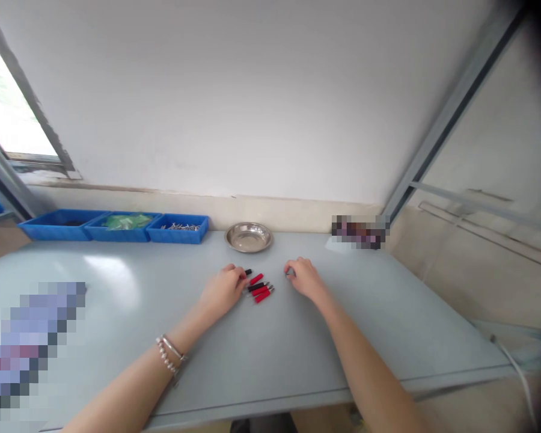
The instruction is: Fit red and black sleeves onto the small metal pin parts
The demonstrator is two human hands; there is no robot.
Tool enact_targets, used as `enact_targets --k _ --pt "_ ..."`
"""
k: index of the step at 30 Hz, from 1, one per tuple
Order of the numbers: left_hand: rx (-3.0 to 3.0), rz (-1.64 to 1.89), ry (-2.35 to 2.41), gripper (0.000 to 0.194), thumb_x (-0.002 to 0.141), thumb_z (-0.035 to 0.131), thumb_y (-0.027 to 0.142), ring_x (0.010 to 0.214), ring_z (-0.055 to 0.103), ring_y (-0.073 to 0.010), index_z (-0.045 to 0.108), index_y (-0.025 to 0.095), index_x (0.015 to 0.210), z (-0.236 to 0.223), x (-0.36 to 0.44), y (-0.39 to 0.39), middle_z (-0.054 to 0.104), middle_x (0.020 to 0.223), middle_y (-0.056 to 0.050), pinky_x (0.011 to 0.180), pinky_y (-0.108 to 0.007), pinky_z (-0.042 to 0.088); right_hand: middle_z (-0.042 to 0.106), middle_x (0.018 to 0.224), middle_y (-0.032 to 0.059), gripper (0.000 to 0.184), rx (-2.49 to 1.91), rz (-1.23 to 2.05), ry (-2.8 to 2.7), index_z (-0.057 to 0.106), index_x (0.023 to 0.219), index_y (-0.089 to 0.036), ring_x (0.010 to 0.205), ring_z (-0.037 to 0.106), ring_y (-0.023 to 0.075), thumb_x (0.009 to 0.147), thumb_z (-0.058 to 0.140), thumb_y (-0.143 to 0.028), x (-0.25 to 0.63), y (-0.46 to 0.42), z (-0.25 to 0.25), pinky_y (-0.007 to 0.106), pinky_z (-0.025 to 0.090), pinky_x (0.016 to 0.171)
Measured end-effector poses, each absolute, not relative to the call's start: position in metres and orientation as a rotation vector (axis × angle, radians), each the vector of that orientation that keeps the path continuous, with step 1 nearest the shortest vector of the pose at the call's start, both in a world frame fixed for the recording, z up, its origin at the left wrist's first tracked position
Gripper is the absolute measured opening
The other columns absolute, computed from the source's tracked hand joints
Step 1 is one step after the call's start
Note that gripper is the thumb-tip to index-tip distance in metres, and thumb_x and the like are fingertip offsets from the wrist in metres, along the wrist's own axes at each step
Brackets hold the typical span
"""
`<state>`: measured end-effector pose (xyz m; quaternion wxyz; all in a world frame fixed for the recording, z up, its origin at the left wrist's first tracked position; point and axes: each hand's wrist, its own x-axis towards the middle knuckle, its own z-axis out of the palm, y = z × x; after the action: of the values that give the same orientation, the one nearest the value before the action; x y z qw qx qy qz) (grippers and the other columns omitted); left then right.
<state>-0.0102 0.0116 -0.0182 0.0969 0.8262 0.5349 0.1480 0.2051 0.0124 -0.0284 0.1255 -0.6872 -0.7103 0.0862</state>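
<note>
A small pile of slim red pieces [262, 296] and black pieces [255, 287], some with metal tips like plugs, lies on the table between my hands. My left hand [228, 285] is closed at the left side of the pile, with a black piece [248, 272] sticking out past its fingertips. Another red piece [256, 279] lies close to those fingers. To the right of the pile, my right hand [303, 276] is held in a pinch just over the tabletop. Whatever its fingertips hold is too small to make out.
A round metal dish [249, 248] stands at the back of the grey table [261, 367]. Left of it are blue bins: one with metal pins [178, 236], one with a green bag [124, 234], one with dark contents [63, 233]. Blurred-out items lie left and back right.
</note>
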Motion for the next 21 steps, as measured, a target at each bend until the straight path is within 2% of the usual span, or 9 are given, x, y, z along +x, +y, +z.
enact_targets --k 21 --pt "2.457 0.416 1.6 0.018 0.079 0.046 0.031 0.074 0.058 -0.0176 0.06 0.019 0.083 -0.0203 -0.0111 0.0119 0.057 0.086 -0.006 0.065 -0.025 0.04 0.05 0.089 0.0077 0.01 -1.915 0.209 -2.07 0.058 0.083 -0.018 0.093 0.045 0.0201 0.076 0.052 -0.016 0.2064 0.0117 -0.0319 0.029 0.036 0.076"
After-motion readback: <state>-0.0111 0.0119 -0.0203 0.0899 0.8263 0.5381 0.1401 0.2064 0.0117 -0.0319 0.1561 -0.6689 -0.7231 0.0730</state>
